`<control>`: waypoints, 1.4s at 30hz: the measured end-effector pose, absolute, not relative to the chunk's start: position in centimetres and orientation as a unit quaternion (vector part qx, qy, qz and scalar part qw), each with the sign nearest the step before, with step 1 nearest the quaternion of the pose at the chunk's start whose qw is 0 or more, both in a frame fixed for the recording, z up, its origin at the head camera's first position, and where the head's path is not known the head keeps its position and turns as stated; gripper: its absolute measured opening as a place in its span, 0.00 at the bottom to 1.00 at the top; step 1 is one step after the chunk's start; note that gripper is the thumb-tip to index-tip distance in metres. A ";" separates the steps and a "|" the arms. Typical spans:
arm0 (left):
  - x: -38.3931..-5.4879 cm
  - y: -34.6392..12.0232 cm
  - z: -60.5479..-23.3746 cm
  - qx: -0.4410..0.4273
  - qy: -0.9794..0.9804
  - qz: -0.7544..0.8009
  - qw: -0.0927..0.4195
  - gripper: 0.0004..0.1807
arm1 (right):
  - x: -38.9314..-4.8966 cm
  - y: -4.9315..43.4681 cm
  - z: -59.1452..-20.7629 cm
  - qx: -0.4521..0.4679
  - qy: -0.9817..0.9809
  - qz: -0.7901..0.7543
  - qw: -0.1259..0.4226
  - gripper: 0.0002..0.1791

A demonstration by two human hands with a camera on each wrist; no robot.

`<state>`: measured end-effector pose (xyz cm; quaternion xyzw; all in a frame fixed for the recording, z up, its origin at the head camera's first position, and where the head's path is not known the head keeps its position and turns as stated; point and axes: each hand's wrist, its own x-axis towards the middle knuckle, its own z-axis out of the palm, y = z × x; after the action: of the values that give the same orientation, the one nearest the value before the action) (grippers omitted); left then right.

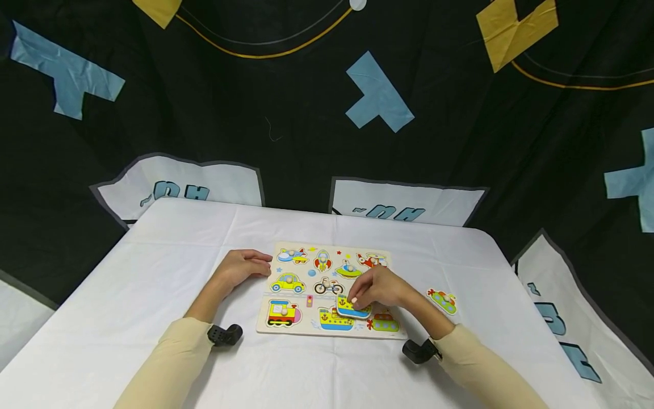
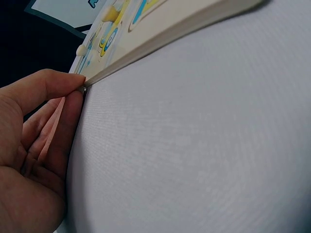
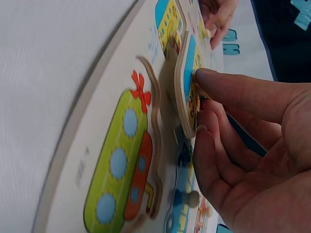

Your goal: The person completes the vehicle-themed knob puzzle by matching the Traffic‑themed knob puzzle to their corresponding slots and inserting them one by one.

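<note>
A wooden peg puzzle board (image 1: 309, 321) lies on the table. My left hand (image 1: 240, 267) is at its left edge; in the left wrist view, thumb and forefinger pinch that edge near a corner. Between thumb and fingertips my right hand (image 1: 384, 287) holds a yellow and blue ship piece (image 3: 188, 77). The piece is tilted over the board, just right of the printed ship recess (image 1: 332, 322) and overlapping it in the head view. The right fingers hide its knob. Nearby, the submarine recess (image 3: 116, 162) shows its green and red picture.
On the table right of the board lies a submarine piece (image 1: 442, 301). Other pieces sit in the board, including a train (image 1: 281, 313), a yellow car (image 1: 288, 283) and a bicycle (image 1: 327, 286). A white cloth (image 1: 286, 375) covers the table; a dark curtain (image 1: 286, 125) hangs behind.
</note>
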<state>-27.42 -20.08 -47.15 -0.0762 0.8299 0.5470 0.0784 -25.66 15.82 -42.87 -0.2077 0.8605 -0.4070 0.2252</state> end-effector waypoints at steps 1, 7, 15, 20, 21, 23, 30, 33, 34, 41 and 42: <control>-27.4 -20.1 -47.2 -0.076 0.830 0.547 0.079 0.22 | -25.6 15.7 -42.9 -0.209 0.859 -0.408 0.228 0.07; -27.4 -20.0 -47.2 -0.077 0.830 0.546 0.079 0.22 | -25.2 14.8 -43.2 -0.219 0.858 -0.401 0.236 0.07; -27.4 -20.0 -47.0 -0.083 0.830 0.546 0.081 0.22 | -24.8 13.4 -43.4 -0.232 0.858 -0.385 0.247 0.06; -27.4 -19.9 -47.1 -0.082 0.827 0.551 0.082 0.23 | -24.5 12.8 -43.4 -0.237 0.853 -0.390 0.255 0.07; -27.4 -19.9 -47.1 -0.082 0.827 0.550 0.082 0.22 | -24.5 12.7 -43.4 -0.238 0.851 -0.392 0.256 0.07; -27.4 -19.9 -47.1 -0.083 0.829 0.547 0.081 0.22 | -24.4 12.5 -43.4 -0.238 0.850 -0.394 0.257 0.07; -27.3 -20.0 -46.9 -0.087 0.831 0.544 0.081 0.22 | -24.4 12.3 -43.4 -0.238 0.847 -0.394 0.267 0.07; -27.3 -20.0 -46.9 -0.086 0.831 0.543 0.080 0.22 | -24.4 12.2 -43.5 -0.238 0.846 -0.394 0.270 0.07; -27.4 -20.0 -47.0 -0.087 0.832 0.543 0.080 0.22 | -24.4 12.2 -43.5 -0.238 0.846 -0.394 0.270 0.07; -27.4 -20.0 -47.0 -0.083 0.834 0.539 0.082 0.22 | -24.3 12.4 -43.5 -0.237 0.847 -0.393 0.268 0.06; -27.4 -20.0 -47.0 -0.082 0.834 0.540 0.082 0.22 | -24.3 12.4 -43.5 -0.236 0.847 -0.394 0.268 0.06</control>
<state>-27.35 -19.98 -47.03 -0.0822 0.8339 0.5395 0.0819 -24.30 12.37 -43.54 -0.2362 0.8467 -0.3943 0.2679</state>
